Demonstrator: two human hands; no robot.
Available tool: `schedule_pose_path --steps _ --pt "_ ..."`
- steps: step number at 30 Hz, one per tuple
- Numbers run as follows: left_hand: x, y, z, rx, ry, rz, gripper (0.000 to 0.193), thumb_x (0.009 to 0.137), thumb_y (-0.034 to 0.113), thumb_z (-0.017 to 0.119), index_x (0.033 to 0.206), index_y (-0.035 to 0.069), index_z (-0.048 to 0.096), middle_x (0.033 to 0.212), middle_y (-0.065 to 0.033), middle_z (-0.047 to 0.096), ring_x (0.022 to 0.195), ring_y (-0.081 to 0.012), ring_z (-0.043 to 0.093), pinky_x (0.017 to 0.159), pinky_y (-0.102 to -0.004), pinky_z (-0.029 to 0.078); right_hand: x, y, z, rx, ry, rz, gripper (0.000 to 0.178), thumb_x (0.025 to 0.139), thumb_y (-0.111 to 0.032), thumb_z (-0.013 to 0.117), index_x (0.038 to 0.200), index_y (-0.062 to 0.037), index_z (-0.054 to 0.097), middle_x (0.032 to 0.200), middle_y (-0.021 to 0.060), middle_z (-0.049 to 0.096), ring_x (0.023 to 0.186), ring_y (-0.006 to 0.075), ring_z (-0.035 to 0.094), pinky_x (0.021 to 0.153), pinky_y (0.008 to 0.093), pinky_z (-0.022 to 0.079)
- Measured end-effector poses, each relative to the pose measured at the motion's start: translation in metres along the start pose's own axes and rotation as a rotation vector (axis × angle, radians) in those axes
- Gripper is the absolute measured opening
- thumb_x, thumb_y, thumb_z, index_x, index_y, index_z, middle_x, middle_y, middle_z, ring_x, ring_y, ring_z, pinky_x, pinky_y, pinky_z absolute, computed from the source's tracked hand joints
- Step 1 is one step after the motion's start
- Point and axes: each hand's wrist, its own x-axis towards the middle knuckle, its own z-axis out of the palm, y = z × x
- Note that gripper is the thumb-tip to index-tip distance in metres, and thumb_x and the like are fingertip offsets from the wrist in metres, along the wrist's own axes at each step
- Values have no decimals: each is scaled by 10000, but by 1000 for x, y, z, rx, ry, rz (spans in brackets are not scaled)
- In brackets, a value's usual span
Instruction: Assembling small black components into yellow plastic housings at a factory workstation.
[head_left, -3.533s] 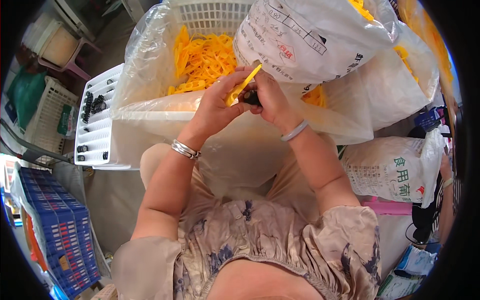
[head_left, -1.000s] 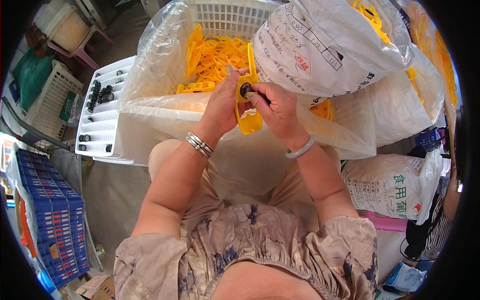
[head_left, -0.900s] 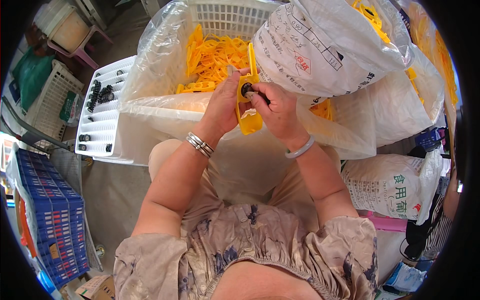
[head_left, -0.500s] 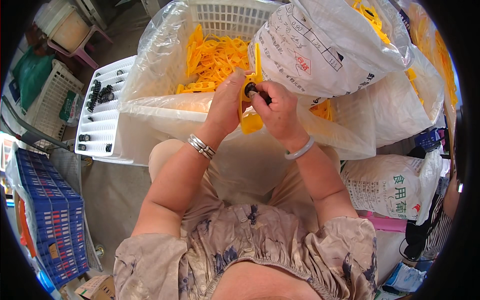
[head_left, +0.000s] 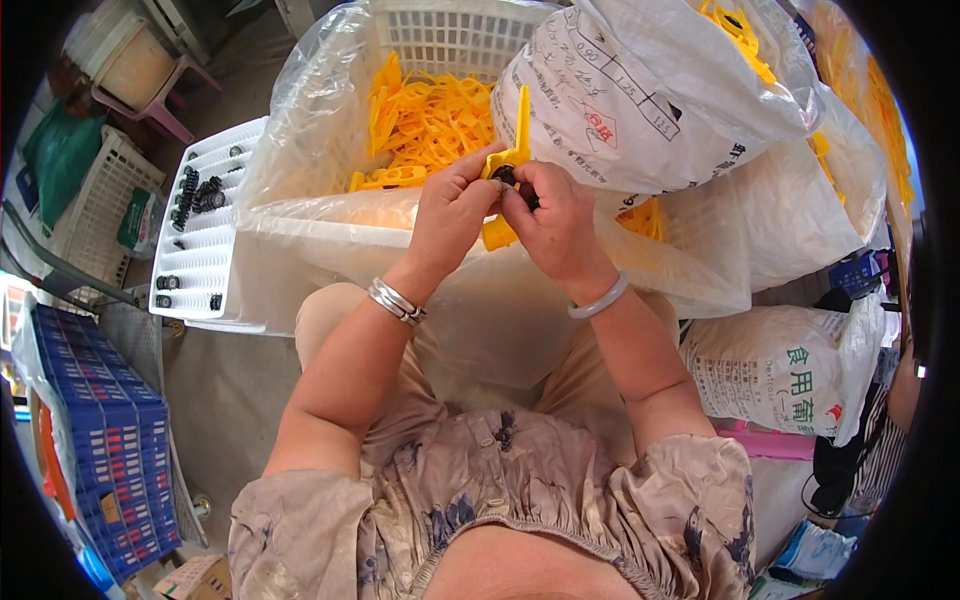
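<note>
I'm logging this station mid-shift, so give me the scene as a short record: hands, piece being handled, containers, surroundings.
Left hand: gripping a yellow plastic piece
Right hand: holding a black part against the yellow piece; fingers cover much of it
Yellow piece: narrow arm points away from the person
Basket: white lattice, plastic-lined, with loose yellow pieces inside
Tray: white, ridged, left of the basket, bearing small black parts
White sack: right of the loose pieces
Lower left: blue crates

Left hand (head_left: 452,212) gripping a yellow piece (head_left: 523,125), right hand (head_left: 556,215) pinching a black part (head_left: 504,176), white basket (head_left: 450,40) just beyond both hands
</note>
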Motion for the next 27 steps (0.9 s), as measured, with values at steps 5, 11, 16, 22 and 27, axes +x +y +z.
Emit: schedule_pose_path --steps 5,11,16,22,27 --pt "1 -2 -3 -5 -29 29 329 827 3 436 1146 -28 509 950 -55 584 781 -80 557 703 -222 487 0 2 3 -20 -6 8 156 695 -51 619 802 -18 510 695 133 554 622 300 554 539 370 452" --pt "3 -4 -4 -197 -45 -2 292 835 -2 452 1118 -47 507 944 -53 575 794 -87 565 706 -235 514 3 2 2 30 3 129 122 717 -24 624 804 16 548 683 106 580 544 162 570 511 270 458" --pt "2 -4 -3 -70 -39 60 285 844 -3 447 1120 -48 504 954 -63 577 803 -92 566 724 -246 512 4 0 -2 5 -1 112 114 718 -20 620 800 17 551 665 100 580 543 157 573 511 265 461" --pt "2 -6 -2 -58 -45 134 273 868 14 426 1128 -47 487 974 -85 581 808 -131 590 739 -268 516 6 -3 -5 250 -17 294 105 734 6 607 814 38 548 690 71 603 589 83 567 537 223 472" --pt "6 -5 -1 -88 -57 111 260 884 37 405 1121 -44 477 974 -103 582 805 -172 612 722 -292 528 9 -9 -11 378 14 371 113 744 10 605 842 46 561 664 41 585 569 53 527 541 203 464"
